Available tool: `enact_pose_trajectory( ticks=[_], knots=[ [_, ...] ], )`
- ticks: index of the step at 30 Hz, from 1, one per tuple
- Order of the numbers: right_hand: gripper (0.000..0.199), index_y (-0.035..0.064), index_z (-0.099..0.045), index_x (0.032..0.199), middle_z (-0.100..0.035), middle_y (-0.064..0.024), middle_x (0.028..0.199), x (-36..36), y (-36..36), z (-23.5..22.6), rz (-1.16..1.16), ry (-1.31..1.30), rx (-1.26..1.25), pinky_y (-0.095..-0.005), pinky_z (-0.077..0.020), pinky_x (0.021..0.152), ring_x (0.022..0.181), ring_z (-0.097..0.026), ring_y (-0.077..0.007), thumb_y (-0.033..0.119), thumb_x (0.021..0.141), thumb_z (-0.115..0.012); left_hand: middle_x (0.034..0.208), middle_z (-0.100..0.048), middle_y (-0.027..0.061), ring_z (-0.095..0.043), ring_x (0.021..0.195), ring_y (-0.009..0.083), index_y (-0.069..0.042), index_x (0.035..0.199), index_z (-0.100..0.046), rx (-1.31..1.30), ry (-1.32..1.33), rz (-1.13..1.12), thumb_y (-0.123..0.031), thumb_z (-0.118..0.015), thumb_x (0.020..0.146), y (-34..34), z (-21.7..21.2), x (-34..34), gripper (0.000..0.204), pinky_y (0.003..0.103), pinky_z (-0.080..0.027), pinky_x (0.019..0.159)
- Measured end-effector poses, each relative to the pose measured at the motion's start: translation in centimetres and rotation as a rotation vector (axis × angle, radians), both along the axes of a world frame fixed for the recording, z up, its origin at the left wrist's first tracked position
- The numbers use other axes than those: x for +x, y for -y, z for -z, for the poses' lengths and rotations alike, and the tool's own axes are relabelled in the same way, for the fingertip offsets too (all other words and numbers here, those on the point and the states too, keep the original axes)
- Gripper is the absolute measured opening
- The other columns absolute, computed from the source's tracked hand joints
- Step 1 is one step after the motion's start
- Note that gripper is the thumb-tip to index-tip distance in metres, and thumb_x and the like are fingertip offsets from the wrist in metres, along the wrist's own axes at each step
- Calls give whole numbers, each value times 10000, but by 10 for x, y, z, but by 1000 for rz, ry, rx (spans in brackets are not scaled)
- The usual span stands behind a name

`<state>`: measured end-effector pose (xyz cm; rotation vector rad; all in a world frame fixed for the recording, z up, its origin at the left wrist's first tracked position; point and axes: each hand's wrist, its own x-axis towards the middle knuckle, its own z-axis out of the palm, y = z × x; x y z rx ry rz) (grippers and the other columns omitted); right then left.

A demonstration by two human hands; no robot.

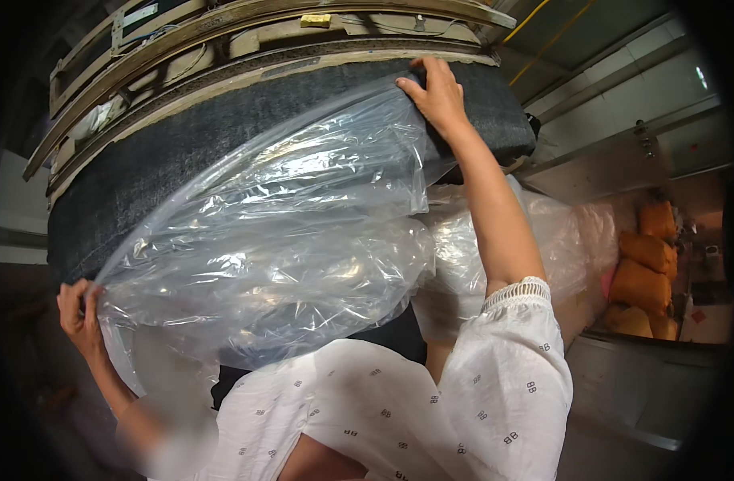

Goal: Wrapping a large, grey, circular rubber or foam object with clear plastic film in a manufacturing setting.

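A large clear plastic sheet [303, 176] stretches slantwise between my hands, wrinkled and shiny, its lower part sagging toward my lap. At the left, my left hand [80, 319] grips one end of its upper edge, fingers bent around it. My right hand [437, 96] is farther off, at the upper right, with thumb and fingers closed on the other end of that edge. Beneath the plastic lies a long surface covered in dark grey cloth [167, 152]. Whether the plastic is a single layer or a bag, I cannot tell.
Behind the dark surface runs a wooden rail frame [247, 36] with a small yellow block [315, 21] on it. More clear plastic [543, 232] lies to the right, past my right forearm. Orange bundles [643, 276] are stacked at the far right beside a metal-looking panel [623, 393].
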<state>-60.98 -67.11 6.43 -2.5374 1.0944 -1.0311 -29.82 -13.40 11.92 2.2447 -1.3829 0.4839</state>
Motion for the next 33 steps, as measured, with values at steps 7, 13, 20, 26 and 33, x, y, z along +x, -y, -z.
enact_pose_trajectory(
  ticks=[7,13,20,26,33],
  knots=[
    [152,70,-619,870,-585,-21,825,24,36,-29,-463,318,550,-298,-434,729,803,-568,-153,207,804,-619,829,-493,-32,-393,641,6,-76,931,-582,-653,-1025,-444,-149,-554,883,-23,3,-15,92,157,-280,482],
    [158,9,-471,932,-603,-151,828,51,26,-48,109,713,173,-362,-444,680,762,-582,-257,141,854,-509,976,-586,20,-530,876,111,-57,1039,-578,-931,-477,-218,-195,-510,909,83,-11,39,201,220,-410,777],
    [160,19,-588,838,-600,-158,827,50,33,9,77,547,180,-371,-440,731,780,-585,-298,172,791,-593,908,-631,17,-538,835,83,-10,973,-645,-713,-650,-234,-238,-595,865,120,98,172,258,219,-413,770],
    [178,26,-625,798,-575,-123,826,60,64,16,150,377,86,-359,-436,742,788,-563,-269,199,757,-628,900,-642,5,-546,828,85,-26,935,-674,-700,-668,-227,-231,-634,832,164,86,189,232,201,-405,771],
    [282,13,-515,875,-459,-163,951,67,57,8,277,315,60,-382,-401,787,856,-496,-313,229,732,-624,674,-489,-41,-415,653,59,-39,743,-598,-507,-522,-414,-227,-678,782,170,68,188,208,195,-351,620]
  ],
)
